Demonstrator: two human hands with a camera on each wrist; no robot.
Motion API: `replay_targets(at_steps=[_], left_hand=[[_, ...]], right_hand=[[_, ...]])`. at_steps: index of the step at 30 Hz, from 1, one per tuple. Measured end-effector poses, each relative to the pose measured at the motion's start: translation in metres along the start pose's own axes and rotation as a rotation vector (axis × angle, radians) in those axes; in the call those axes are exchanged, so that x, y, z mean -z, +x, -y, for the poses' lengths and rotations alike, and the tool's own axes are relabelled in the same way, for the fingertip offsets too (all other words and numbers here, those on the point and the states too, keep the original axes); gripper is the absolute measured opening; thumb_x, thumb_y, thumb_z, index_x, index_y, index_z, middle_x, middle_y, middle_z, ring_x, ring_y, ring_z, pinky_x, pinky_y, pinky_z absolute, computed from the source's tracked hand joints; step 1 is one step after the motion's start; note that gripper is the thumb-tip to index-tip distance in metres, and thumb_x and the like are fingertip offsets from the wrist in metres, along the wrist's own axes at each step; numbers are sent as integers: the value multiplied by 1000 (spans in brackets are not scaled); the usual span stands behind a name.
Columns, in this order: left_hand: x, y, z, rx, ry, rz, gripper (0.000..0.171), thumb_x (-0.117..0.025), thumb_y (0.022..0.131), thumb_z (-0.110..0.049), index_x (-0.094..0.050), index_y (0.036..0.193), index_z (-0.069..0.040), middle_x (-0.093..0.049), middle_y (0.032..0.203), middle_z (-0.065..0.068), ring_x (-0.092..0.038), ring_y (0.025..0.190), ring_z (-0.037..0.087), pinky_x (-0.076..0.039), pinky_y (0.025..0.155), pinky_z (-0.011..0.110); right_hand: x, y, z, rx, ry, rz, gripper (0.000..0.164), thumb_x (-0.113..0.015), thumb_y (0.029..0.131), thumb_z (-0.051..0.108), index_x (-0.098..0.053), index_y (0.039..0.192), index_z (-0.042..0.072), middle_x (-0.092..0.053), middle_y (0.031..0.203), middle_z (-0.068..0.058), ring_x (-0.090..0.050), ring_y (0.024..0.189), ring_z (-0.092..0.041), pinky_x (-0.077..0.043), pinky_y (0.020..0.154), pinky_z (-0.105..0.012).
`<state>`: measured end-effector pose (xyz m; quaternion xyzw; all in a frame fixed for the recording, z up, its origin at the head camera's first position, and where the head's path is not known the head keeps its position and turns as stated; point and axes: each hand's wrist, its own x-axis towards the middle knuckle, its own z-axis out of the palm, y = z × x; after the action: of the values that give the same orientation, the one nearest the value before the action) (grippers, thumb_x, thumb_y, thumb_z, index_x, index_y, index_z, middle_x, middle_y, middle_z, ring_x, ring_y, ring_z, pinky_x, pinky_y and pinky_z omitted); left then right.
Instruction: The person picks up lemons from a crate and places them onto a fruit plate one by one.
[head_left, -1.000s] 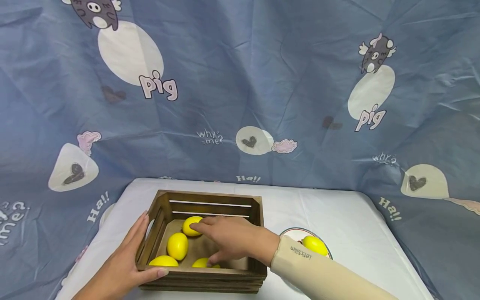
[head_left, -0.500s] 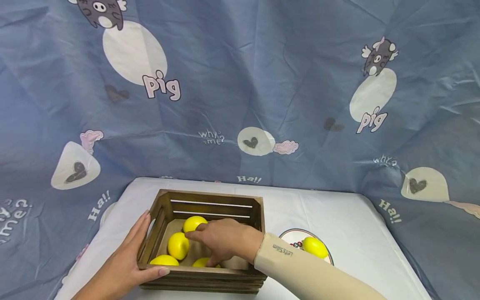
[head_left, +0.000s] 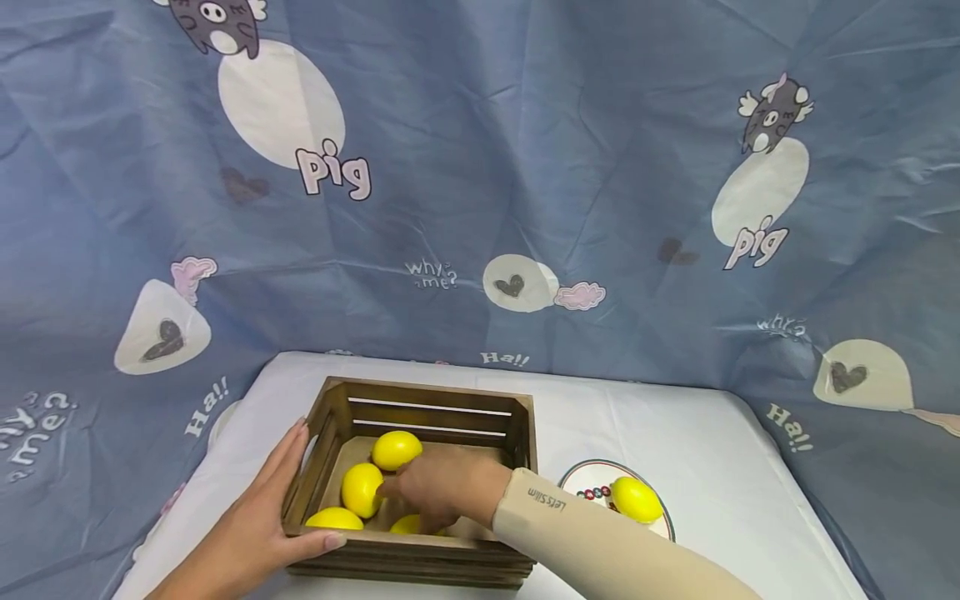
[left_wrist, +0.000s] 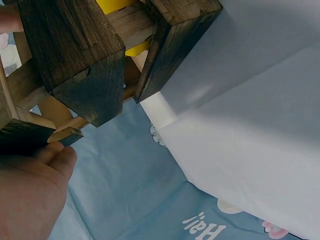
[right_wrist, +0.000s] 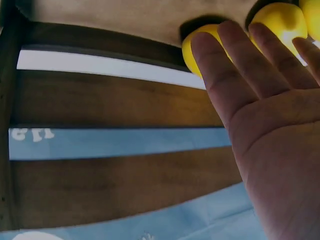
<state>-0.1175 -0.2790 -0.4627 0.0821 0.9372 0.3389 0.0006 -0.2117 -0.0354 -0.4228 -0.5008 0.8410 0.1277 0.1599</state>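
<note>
A brown slatted wooden crate [head_left: 442,400] stands at the front of the table. My left hand [head_left: 247,517] holds its left front corner, with the thumb over the front rim and the fingers along the left side. Inside lie several yellow lemons, among them a back lemon [head_left: 396,451], a middle lemon [head_left: 362,490] and a front left lemon [head_left: 334,519]. My right hand [head_left: 450,483] reaches down into the crate above a partly hidden front lemon [head_left: 406,524]. In the right wrist view its fingers are nearly straight, in front of a lemon [right_wrist: 192,52].
Right of the crate is a round plate [head_left: 576,475] with a coloured rim. It bears another lemon [head_left: 637,499] and a row of small dark red and blue round shapes. A white cloth [head_left: 675,417] covers the table. Blue printed fabric [head_left: 600,167] hangs behind.
My right hand has moved a little left and toward me inside the crate, uncovering more of the back lemon. The left hand keeps its hold on the crate. The head view has shifted slightly.
</note>
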Motion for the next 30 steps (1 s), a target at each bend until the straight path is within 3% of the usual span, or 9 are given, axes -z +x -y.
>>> replay_targets(at_steps=[3, 6, 11, 16, 23, 30], left_hand=[[0, 0, -1, 17, -9, 17, 135, -87, 80, -57, 4, 169, -10, 3, 174, 19, -29, 145, 60, -44, 94, 76], [0, 0, -1, 28, -10, 25, 136, -86, 79, -59, 4, 169, -10, 4, 174, 18, -29, 145, 59, -44, 95, 76], [0, 0, -1, 29, -3, 21, 137, -86, 79, -60, 3, 169, -10, 4, 174, 17, -29, 145, 58, -44, 95, 76], [0, -1, -1, 27, 5, 14, 136, -86, 79, -60, 3, 169, -10, 3, 175, 17, -30, 145, 59, -45, 94, 76], [0, 0, -1, 23, 5, 17, 135, -86, 81, -58, 5, 169, -11, 4, 174, 17, -30, 144, 60, -45, 93, 76], [-1, 0, 0, 14, -3, 11, 135, -87, 80, -57, 4, 169, -10, 5, 175, 16, -30, 144, 59, -45, 93, 76]], right_hand=[[-4, 0, 1, 3, -42, -5, 46, -90, 84, 30, -66, 122, 43, -58, 67, 11, -53, 64, -10, -48, 56, -24], [-8, 0, 1, 8, -70, -6, 40, -88, 86, 30, -67, 116, 47, -55, 63, 13, -51, 63, -12, -46, 54, -25], [-13, 4, 3, -8, -62, 24, 51, -83, 90, 25, -66, 127, 56, -56, 67, 13, -48, 65, -12, -45, 53, -27], [-18, 9, 5, -32, -29, 64, 44, -77, 95, 18, -67, 124, 49, -58, 68, 9, -49, 65, -12, -46, 53, -28], [-21, 10, 4, 6, -22, 66, 31, -74, 97, 16, -73, 117, 40, -60, 75, 11, -52, 67, -11, -46, 57, -27], [-20, 10, 4, 10, 3, 64, 26, -70, 102, 23, -74, 121, 41, -63, 79, 12, -54, 69, -10, -48, 60, -27]])
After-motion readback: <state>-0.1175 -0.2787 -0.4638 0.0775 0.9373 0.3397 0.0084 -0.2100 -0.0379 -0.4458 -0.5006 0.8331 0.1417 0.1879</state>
